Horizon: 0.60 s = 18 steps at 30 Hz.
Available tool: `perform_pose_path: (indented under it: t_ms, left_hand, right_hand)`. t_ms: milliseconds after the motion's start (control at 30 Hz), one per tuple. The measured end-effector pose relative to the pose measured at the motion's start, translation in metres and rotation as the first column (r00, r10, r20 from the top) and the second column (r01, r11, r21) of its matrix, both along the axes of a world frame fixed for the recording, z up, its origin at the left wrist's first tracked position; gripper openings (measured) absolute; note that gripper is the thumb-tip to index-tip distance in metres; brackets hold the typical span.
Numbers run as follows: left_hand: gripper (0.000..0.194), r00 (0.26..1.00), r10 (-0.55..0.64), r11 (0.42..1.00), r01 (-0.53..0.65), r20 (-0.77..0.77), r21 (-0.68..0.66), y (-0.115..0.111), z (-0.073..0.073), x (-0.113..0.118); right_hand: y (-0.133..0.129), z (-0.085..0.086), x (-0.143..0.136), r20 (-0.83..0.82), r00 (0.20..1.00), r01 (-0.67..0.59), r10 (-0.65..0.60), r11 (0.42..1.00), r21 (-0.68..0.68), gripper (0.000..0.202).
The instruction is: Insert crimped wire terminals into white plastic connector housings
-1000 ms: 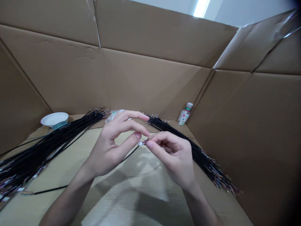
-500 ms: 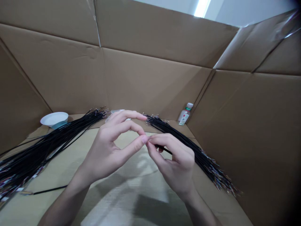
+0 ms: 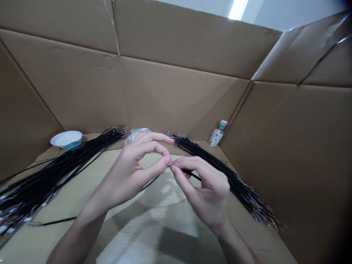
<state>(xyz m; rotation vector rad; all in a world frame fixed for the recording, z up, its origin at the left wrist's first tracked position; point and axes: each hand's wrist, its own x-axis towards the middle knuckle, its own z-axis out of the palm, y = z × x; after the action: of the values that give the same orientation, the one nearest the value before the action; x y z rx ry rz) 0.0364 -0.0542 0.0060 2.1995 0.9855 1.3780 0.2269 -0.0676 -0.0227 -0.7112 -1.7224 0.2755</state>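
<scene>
My right hand point(image 3: 206, 189) is closed around the end part of a thin black cable point(image 3: 195, 176), with thumb and forefinger pinched near its tip. Short thin wires point(image 3: 172, 163), one of them yellowish, stick out from that tip. Thumb and forefinger of my left hand point(image 3: 132, 165) pinch the far ends of these wires, while its other fingers are curved and raised. Below the left hand, a length of black cable point(image 3: 150, 183) runs off behind the wrist. Another stretch of cable point(image 3: 60, 220) with bare wires at its end lies at the lower left.
Bundles of black cables lie on the left point(image 3: 71, 157) and right point(image 3: 214, 161). A white bowl point(image 3: 66, 138) stands at the back left, a plastic bag point(image 3: 137, 134) behind my left hand, a small bottle point(image 3: 218, 134) at the back right. Cardboard walls point(image 3: 178, 95) enclose the table.
My fingertips have drawn slightly apart, and the thin wires now show between them. A piece of black cable has come into view under my left hand.
</scene>
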Motion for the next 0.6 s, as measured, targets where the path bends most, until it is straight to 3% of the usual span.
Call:
perform_pose_path:
  t_ms: [133,300,467,600]
  left_hand:
    - [0.012,0.999,-0.030,0.998,0.031,0.012,-0.052,0.002,-0.001,-0.003]
    - [0.011,0.998,-0.057,0.997,0.057,0.010,-0.059,0.005,-0.001,-0.003]
    - [0.013,0.996,-0.088,0.995,0.088,-0.005,-0.047,0.003,0.001,0.002]
    - [0.014,0.998,-0.057,0.997,0.058,0.027,-0.050,0.004,0.000,-0.002]
  right_hand:
    - [0.000,0.004,0.002,-0.109,0.991,-0.095,0.074,0.975,-0.200,0.009]
    - [0.004,0.010,0.005,-0.211,0.967,-0.215,0.142,0.899,-0.382,0.009]
    - [0.006,0.010,0.007,-0.210,0.959,-0.261,0.189,0.875,-0.409,0.007]
    - [0.004,0.009,0.008,-0.160,0.977,-0.187,0.138,0.919,-0.346,0.011]
